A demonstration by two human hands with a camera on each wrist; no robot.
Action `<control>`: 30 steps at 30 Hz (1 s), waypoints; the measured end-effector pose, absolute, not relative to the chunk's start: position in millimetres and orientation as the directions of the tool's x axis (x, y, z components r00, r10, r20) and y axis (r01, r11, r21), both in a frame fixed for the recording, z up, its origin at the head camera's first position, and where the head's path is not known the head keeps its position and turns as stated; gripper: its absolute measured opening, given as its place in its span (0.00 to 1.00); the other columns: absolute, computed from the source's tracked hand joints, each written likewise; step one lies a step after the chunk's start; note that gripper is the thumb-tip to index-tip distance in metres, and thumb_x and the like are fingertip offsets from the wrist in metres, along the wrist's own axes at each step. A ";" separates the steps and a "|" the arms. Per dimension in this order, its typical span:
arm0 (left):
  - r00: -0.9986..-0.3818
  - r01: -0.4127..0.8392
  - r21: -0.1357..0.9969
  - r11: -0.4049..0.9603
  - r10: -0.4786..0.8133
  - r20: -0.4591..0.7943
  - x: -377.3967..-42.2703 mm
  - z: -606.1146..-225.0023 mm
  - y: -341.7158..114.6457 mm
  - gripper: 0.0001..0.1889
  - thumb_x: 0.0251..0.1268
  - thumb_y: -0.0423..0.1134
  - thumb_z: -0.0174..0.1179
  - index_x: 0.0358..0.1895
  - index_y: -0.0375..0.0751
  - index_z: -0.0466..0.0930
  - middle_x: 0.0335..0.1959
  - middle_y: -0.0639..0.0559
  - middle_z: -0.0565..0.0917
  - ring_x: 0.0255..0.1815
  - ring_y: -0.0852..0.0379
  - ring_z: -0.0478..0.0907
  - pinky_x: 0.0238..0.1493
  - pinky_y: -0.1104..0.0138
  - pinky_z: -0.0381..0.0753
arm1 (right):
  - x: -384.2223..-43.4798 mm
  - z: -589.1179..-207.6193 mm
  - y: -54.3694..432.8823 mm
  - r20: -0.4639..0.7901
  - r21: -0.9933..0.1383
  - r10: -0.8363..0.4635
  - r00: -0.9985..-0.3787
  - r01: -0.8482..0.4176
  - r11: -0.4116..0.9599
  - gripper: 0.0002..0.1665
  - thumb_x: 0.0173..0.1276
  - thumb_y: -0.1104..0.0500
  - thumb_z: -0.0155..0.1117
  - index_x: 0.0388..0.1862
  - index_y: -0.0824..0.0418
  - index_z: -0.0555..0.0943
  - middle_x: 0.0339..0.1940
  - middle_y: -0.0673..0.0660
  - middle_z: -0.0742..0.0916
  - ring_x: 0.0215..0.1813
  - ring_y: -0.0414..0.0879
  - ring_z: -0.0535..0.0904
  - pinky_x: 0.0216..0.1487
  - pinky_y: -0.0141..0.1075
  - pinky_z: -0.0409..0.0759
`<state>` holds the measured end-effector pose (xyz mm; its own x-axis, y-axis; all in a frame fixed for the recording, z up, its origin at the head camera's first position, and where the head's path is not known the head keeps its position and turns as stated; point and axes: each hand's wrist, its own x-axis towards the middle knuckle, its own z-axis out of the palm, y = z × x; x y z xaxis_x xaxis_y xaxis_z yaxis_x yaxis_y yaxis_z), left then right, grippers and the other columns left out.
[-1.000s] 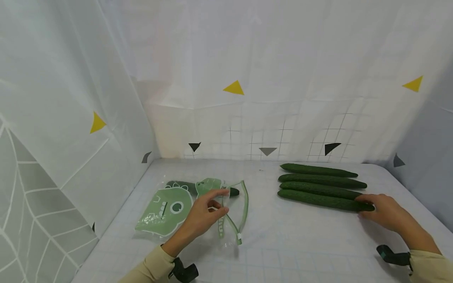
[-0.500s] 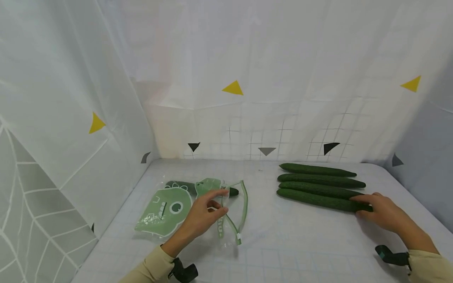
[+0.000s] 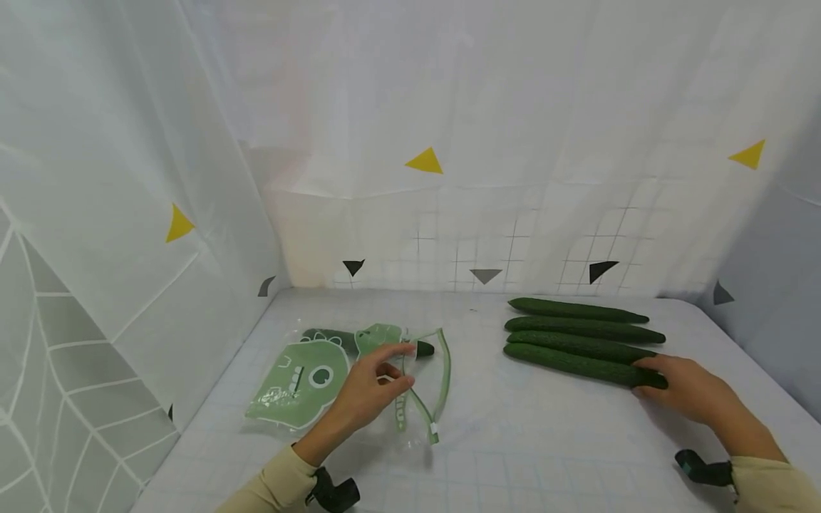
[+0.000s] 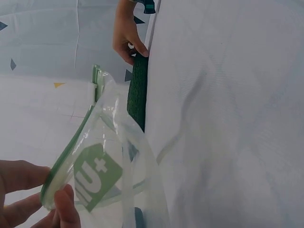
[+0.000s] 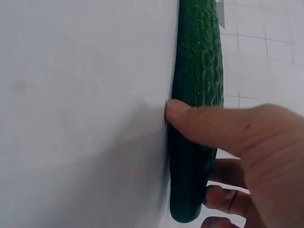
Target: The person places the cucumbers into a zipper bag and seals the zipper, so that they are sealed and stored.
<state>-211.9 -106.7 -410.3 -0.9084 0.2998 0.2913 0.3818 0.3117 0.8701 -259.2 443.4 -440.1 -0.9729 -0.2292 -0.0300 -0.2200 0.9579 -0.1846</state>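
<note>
Left hand [image 3: 362,390] is up, over on that side of the table [image 3: 532,463], and it's pinching the rim of a clear bag [image 3: 295,388] between fingers and thumb! Big green face printed on it, and what a floppy customer: it looks feather-light, limp and likely slick, so the stiffer green zip strip [image 3: 446,374] should be the best place to hold it. Down at the near end of that strip sits the white slider [image 3: 433,428], a small lump at the edge of the mouth. One bagged cucumber [image 3: 425,349] appears to lie inside already, its end showing by the mouth, taking up room at the far side; the prints hide its middle.

Across to the right, and here's the row: farthest cucumber [image 3: 577,308], second cucumber [image 3: 584,328], third cucumber [image 3: 577,343], and in front the nearest cucumber [image 3: 584,365], all lying lengthwise on the table. Right hand [image 3: 689,388] grips that front one by its right end, thumb on the near side, fingers round the far side! Firm, bumpy, with some weight to it, I'd judge; stiff enough to steer from one end, though a middle hold would balance better, and hard squeezing might bruise it. Tight quarters, mind: the third one lies close alongside, right by those fingers, leaving them little room.
</note>
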 end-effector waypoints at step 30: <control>-0.900 0.398 0.868 0.297 0.307 0.308 -214.3 -412.1 -107.7 0.25 0.69 0.33 0.69 0.68 0.45 0.81 0.61 0.49 0.82 0.41 0.53 0.83 0.38 0.66 0.80 | -251.5 -442.2 436.1 0.160 -0.309 -0.264 -0.951 -0.302 0.902 0.30 0.66 0.54 0.77 0.55 0.77 0.83 0.51 0.76 0.85 0.54 0.77 0.79 0.49 0.68 0.76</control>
<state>-214.3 -107.7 -412.1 -0.9004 0.3075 0.3077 0.3980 0.2968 0.8680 -251.5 436.1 -442.2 -0.9511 -0.2639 0.1605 -0.3023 0.9019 -0.3086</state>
